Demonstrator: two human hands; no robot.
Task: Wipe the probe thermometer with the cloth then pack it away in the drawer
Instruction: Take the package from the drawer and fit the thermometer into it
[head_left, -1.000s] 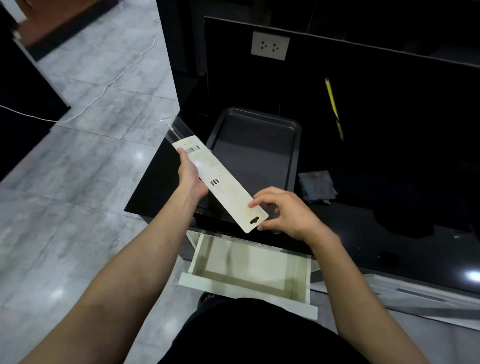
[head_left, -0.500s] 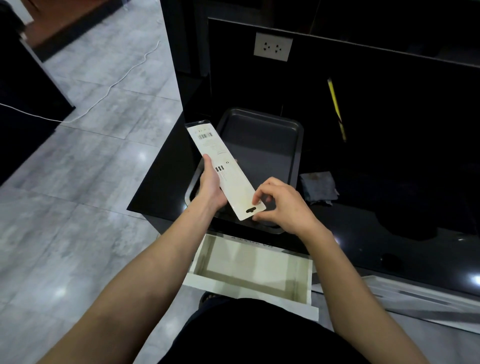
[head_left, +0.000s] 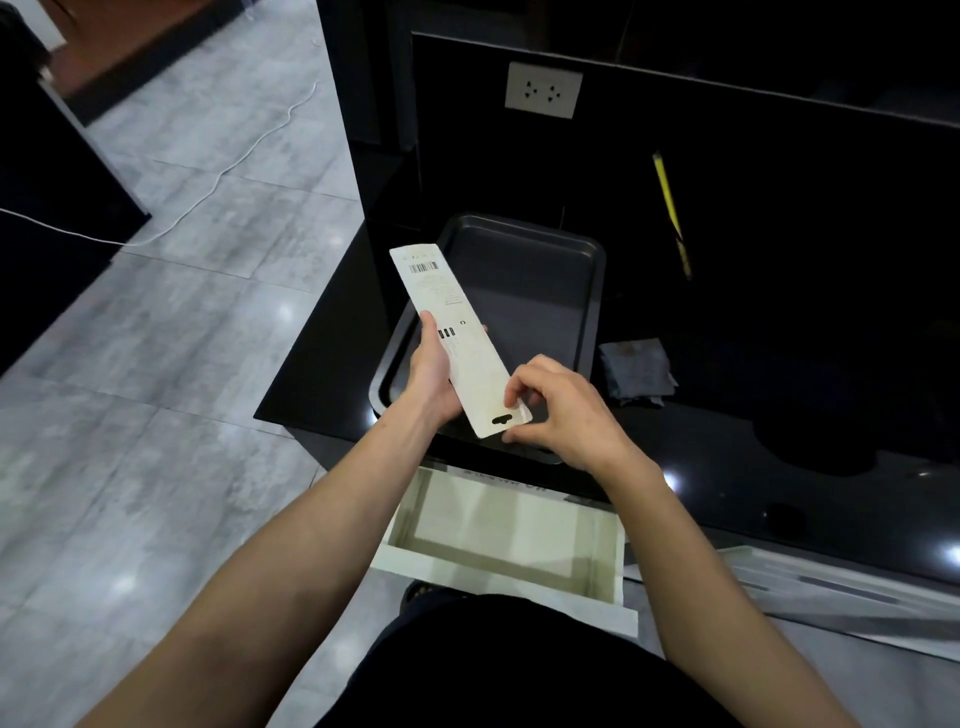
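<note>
The fingers (head_left: 514, 396) of the right hand (head_left: 563, 410) pinch the near end of a long, flat white card package (head_left: 457, 338), thumb below and fingertips on top beside its black hang-hole. The left hand (head_left: 431, 366) grips the same package at its middle, thumb lying along the left edge and fingertips wrapped round the far side. The printed back of the package faces up, with a barcode at its far end; whether the probe thermometer is inside cannot be told from this side. The package is held tilted in the air over the near left part of a dark grey rectangular metal baking tray (head_left: 582, 312), which sits on the glossy black counter (head_left: 322, 364). Just to the right of the tray lies a crumpled grey cloth (head_left: 636, 366) on the counter. Below the tray's near rim, a cream-white drawer (head_left: 602, 566) stands pulled open under the counter's edge. Beyond the tray rises a black back panel carrying a white wall socket (head_left: 543, 89), and a thin yellow rod (head_left: 670, 208) leans against the panel to the tray's right. Left of the tray, grey floor tiles (head_left: 156, 389) spread away, crossed by a white cable (head_left: 208, 197).
</note>
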